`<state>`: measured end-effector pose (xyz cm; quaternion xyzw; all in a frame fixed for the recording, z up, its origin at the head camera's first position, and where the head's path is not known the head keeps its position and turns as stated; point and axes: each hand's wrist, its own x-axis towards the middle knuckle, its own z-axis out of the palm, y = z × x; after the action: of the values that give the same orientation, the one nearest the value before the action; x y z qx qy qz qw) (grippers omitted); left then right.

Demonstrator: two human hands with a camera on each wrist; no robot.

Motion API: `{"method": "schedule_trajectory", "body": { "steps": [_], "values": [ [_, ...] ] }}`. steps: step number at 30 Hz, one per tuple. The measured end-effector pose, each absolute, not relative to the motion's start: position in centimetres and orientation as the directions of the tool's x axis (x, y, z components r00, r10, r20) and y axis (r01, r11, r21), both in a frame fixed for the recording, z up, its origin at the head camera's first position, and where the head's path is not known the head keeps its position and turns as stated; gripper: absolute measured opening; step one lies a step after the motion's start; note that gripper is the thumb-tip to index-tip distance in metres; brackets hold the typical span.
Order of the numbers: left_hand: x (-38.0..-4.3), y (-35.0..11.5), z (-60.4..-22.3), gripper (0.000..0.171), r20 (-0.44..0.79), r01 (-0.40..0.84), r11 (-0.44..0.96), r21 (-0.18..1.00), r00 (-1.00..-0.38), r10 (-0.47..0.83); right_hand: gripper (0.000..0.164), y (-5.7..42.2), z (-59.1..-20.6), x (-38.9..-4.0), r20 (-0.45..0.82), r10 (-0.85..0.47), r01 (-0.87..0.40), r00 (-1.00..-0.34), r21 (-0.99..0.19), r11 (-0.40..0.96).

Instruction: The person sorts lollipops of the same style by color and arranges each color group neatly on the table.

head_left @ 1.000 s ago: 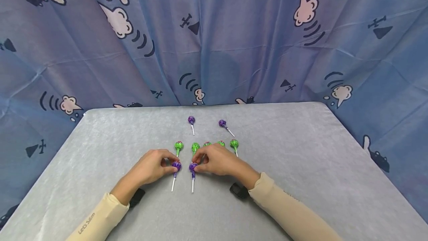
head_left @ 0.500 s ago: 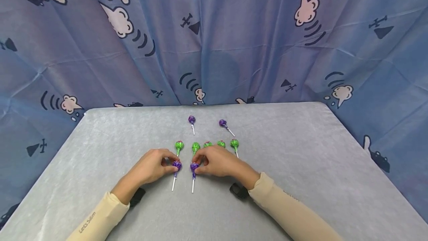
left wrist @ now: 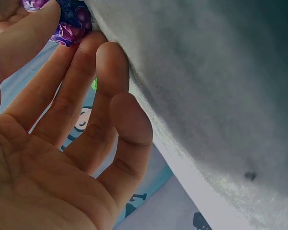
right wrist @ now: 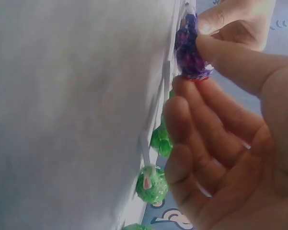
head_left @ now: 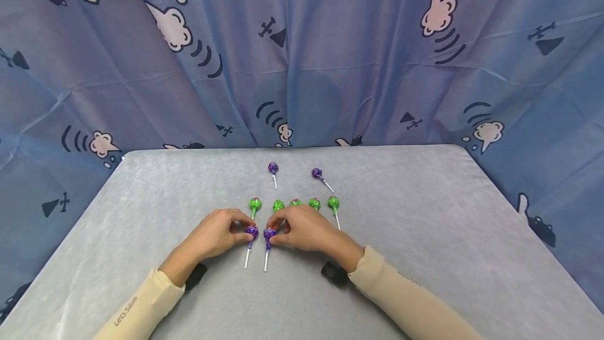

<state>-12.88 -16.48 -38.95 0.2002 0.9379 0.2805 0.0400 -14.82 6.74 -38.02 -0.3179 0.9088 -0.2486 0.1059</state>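
Observation:
Between thumb and fingers, my left hand (head_left: pixel 219 232) pinches the head of a purple-wrapped lollipop (head_left: pixel 252 232), its white stick pointing toward me. A second purple lollipop (head_left: pixel 269 233) is pinched the same way by my right hand (head_left: pixel 302 229), a short gap to the right of the first. In the left wrist view the held purple wrapper (left wrist: pixel 74 21) shows at the thumb tip. The right wrist view has the other purple head (right wrist: pixel 190 52) between thumb and fingertips. Just behind the hands lies a row of green lollipops (head_left: pixel 255 204), partly covered by my right hand.
Farther back on the grey-covered table (head_left: pixel 406 214) lie two more purple lollipops, one on the left (head_left: pixel 273 168) and one on the right (head_left: pixel 317 173). A blue patterned curtain (head_left: pixel 302 56) hangs behind the table's far edge.
My right hand has shifted slightly left with its purple lollipop, narrowing the gap to the one in my left hand. The left hand has barely moved.

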Motion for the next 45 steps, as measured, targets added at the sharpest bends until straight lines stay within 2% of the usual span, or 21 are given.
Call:
{"method": "schedule_trajectory", "body": {
  "steps": [6, 28, 39, 45],
  "values": [
    [-12.9, -16.4, -38.9, 0.018, 0.04, 0.355, 0.765, 0.538, -0.917, 0.398, 0.019, 6.6, -37.9, -14.8, -0.04, -0.604, -0.51, -0.796, -0.495, 0.703],
    [-12.8, -16.4, -38.8, 0.017, 0.036, 0.349, 0.77, 0.534, -0.919, 0.392, 0.017, 7.6, -37.6, -15.2, -0.068, -0.612, -0.515, -0.788, -0.473, 0.715],
    [-12.8, -16.4, -38.9, 0.018, 0.032, 0.347, 0.773, 0.531, -0.92, 0.391, 0.023, 7.9, -37.9, -15.5, -0.091, -0.614, -0.504, -0.784, -0.485, 0.715],
    [-12.8, -16.3, -38.9, 0.018, 0.029, 0.344, 0.773, 0.533, -0.921, 0.39, 0.022, 8.0, -38.0, -15.5, -0.054, -0.622, -0.517, -0.781, -0.502, 0.693]
  ]
}}
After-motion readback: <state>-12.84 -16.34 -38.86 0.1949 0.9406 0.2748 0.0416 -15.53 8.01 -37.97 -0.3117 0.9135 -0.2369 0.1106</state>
